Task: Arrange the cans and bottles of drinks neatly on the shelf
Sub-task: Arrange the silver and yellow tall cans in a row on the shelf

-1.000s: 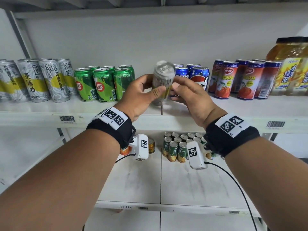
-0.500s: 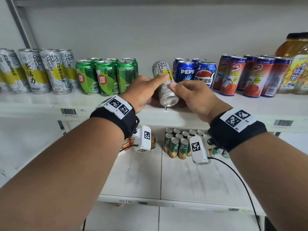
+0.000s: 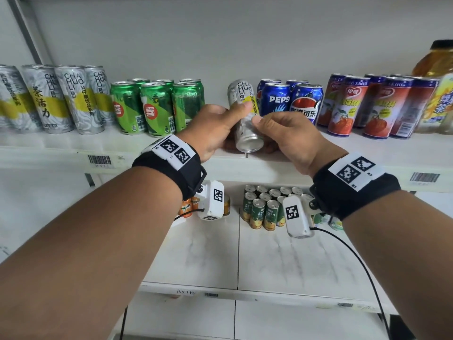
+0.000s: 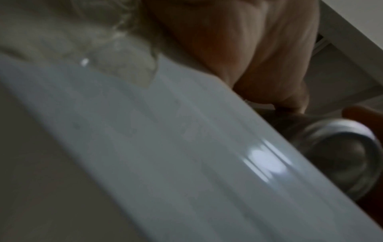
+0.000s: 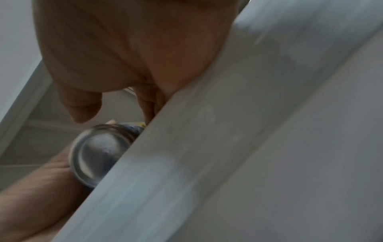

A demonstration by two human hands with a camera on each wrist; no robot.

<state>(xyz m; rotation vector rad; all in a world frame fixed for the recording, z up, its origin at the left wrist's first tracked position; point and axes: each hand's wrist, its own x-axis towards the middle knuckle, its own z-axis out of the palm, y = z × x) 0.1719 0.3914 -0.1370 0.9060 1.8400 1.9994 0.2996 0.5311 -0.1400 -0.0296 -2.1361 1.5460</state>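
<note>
A tall silver and yellow tea can is held tilted over the upper shelf, its bare bottom facing me and its top leaning back between the green cans and the Pepsi cans. My left hand grips it from the left, thumb across the label. My right hand grips it from the right. Both wrist views show the can's round bottom above the shelf's front lip. Several matching silver cans stand at the shelf's left end.
Green cans stand left of the held can, Pepsi cans just right of it, then red juice cans and a large yellow tea bottle. On the lower shelf stand small green cans and orange cans.
The can was tipped with its top towards me; both hands have turned it over so its bottom faces me, and lowered it towards the shelf in the gap beside the Pepsi cans.
</note>
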